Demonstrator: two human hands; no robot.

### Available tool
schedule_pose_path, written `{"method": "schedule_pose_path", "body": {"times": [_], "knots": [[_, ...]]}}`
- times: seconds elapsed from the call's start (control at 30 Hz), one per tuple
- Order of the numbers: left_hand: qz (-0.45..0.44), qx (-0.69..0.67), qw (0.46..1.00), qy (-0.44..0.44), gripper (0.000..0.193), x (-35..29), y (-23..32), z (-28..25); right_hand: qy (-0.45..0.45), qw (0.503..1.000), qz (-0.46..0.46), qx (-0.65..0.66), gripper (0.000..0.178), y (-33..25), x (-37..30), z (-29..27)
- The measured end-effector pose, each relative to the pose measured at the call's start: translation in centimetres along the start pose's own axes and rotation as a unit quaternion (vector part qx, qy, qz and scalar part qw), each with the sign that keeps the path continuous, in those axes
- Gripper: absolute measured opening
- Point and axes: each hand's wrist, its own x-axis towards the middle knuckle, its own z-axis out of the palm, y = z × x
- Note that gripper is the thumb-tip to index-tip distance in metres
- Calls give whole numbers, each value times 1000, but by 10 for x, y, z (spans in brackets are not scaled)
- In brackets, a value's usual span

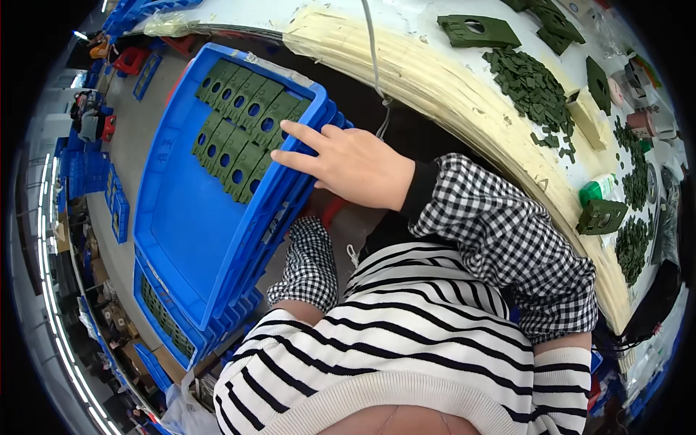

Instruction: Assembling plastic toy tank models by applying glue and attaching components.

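right hand rests flat on the rim of a blue crate of green parts

the right hand (355, 165) lies open, fingers spread and nearly straight, across the right rim of the top blue crate (177, 210). its fingertips touch the rim and reach the nearest green plates (243, 134); it grasps nothing. the left hand is hidden: only its checked sleeve (310, 264) shows, going down beside the crate's near right edge, so its grip cannot be told.

the green plates stand on edge in two rows at the far right end of the crate, each with a round hole. about seven show in the far row and about six in the near row; the hand covers the ends, so the count is not sure. the rest of the crate floor is bare blue.

the crate sits on a stack of like crates; at least one lower crate (163, 319) shows green parts too. to the right, the cream-edged workbench (435, 80) carries one heap of small green pieces (533, 87) and several larger green mouldings.
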Motion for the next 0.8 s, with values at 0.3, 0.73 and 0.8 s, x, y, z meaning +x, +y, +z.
{"method": "schedule_pose_path", "body": {"times": [0.3, 0.73, 0.8], "knots": [[-21, 10, 999, -27, 35, 3, -8, -1, -24, 998, 50, -1, 45, 20, 17, 6], [-45, 77, 992, -89, 34, -1, -34, -15, 43, 996, 72, 40, 53, 6, -30, -36], [-61, 132, 981, -128, 34, -9, -47, -19, 86, 993, 76, 40, 46, 2, -63, -61]]}}
